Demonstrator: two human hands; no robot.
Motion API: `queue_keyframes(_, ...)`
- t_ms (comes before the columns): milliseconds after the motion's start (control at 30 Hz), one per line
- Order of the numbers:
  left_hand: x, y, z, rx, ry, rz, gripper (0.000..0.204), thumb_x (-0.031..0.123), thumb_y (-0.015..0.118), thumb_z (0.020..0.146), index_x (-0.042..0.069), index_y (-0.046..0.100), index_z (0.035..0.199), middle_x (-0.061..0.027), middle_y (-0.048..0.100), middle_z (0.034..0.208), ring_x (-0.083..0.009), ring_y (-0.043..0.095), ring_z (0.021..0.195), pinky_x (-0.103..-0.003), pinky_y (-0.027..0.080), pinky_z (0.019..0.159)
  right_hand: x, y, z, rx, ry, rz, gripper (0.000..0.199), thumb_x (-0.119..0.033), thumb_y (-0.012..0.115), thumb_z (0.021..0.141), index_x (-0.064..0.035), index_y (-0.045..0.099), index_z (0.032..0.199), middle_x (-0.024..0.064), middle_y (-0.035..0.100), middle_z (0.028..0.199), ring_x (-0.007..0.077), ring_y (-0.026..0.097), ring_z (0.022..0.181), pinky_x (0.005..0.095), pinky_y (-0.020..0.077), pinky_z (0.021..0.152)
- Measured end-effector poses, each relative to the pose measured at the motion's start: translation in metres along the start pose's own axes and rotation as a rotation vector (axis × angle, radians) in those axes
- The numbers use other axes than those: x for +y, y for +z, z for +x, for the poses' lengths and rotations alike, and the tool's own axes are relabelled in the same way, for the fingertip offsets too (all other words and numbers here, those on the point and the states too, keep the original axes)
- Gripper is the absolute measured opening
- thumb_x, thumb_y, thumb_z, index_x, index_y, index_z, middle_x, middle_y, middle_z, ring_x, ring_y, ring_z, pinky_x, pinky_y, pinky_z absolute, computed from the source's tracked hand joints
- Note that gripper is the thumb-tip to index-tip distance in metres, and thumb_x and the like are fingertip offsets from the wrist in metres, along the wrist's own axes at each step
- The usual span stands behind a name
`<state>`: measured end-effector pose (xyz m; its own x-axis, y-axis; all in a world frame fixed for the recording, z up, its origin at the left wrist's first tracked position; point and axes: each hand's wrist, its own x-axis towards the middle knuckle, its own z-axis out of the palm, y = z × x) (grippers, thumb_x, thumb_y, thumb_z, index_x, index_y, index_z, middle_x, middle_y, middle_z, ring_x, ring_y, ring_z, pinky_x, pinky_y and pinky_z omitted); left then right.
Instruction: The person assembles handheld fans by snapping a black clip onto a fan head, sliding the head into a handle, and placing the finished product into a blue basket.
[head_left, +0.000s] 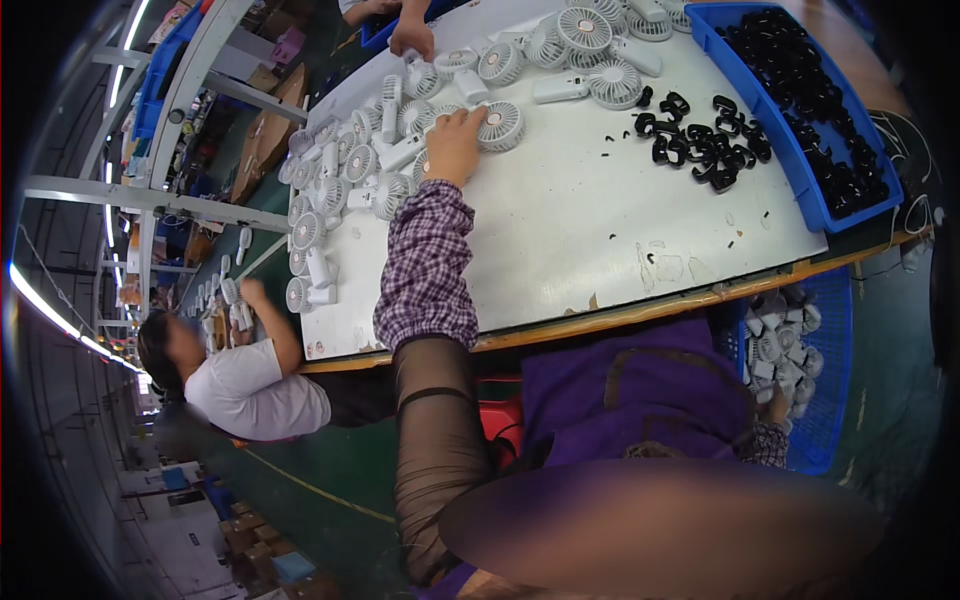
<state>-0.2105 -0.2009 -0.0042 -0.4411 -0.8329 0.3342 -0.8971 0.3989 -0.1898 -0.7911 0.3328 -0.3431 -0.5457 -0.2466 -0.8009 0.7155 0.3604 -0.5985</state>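
My left hand (455, 148) reaches over the table with its fingers curled at the edge of a white handheld fan (501, 127). More white handheld fans (360, 163) lie crowded around it, towards the table's left and far sides. Down at the right, below the table edge, my right hand (774, 408) is inside a blue basket (832, 370), against a heap of white handheld fans (785, 350). The fingers of that hand are largely hidden among the fans.
Small black curved parts (710, 140) lie loose on the white table (560, 240). A blue tray (815, 190) full of similar parts stands at the right edge. Another person's hand (412, 38) is at the far side. A person in white (260, 385) works at left.
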Motion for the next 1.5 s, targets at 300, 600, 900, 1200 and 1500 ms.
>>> queue_keyframes(300,0.095,-0.055,-0.043,-0.100,0.051,-0.159,0.059,0.017,0.071,0.064,0.019,0.052,0.120,-0.0074,0.059,0.105,-0.0263,0.053,0.104,-0.045,0.038,0.082,-0.035,0.070,-0.035,0.083,-0.219,-0.492,0.051,-0.031,0.060,0.086,-0.0005,0.049,0.125,0.0118,0.058,0.108,0.0197,0.059,0.088,0.0329,0.0509,0.067)
queue_keyframes(600,0.107,-0.032,-0.068,-0.087,0.116,-0.422,0.039,0.016,0.065,0.069,0.007,0.059,0.106,-0.0142,0.063,0.097,-0.0285,0.059,0.095,-0.038,0.046,0.079,-0.117,0.152,-0.168,-0.179,-0.842,-0.327,0.026,-0.022,0.054,0.093,-0.0027,0.060,0.111,0.0037,0.063,0.092,0.0079,0.054,0.067,0.0214,0.0420,0.054)
queue_keyframes(900,0.221,-0.092,-0.172,-0.500,-0.204,-1.422,0.041,0.031,0.074,0.075,0.000,0.063,0.099,-0.0125,0.068,0.082,-0.0199,0.065,0.075,-0.031,0.049,0.068,-0.139,0.335,-0.393,-1.090,-1.349,-0.647,0.046,-0.009,0.069,0.075,-0.0008,0.053,0.118,0.0133,0.055,0.100,0.0232,0.057,0.088,0.0296,0.0454,0.076)
queue_keyframes(1200,0.220,-0.111,-0.207,-0.263,-0.781,-1.655,0.024,0.020,0.058,0.086,-0.002,0.058,0.077,-0.0083,0.061,0.066,-0.0134,0.058,0.052,-0.027,0.049,0.050,-0.127,0.381,-0.351,-1.272,-1.093,-0.663,0.023,-0.016,0.058,0.087,0.0004,0.059,0.104,0.0107,0.059,0.096,0.0206,0.056,0.089,0.0299,0.0447,0.082)
queue_keyframes(1500,0.203,-0.085,-0.194,-0.194,-0.746,-2.221,0.043,0.040,0.046,0.095,-0.002,0.050,0.103,-0.0139,0.060,0.086,-0.0214,0.063,0.066,-0.035,0.054,0.061,-0.198,0.446,-0.254,-0.588,-2.040,-1.061,0.010,-0.002,0.060,0.072,-0.0025,0.060,0.082,0.0096,0.050,0.083,0.0278,0.052,0.084,0.0377,0.0410,0.071)
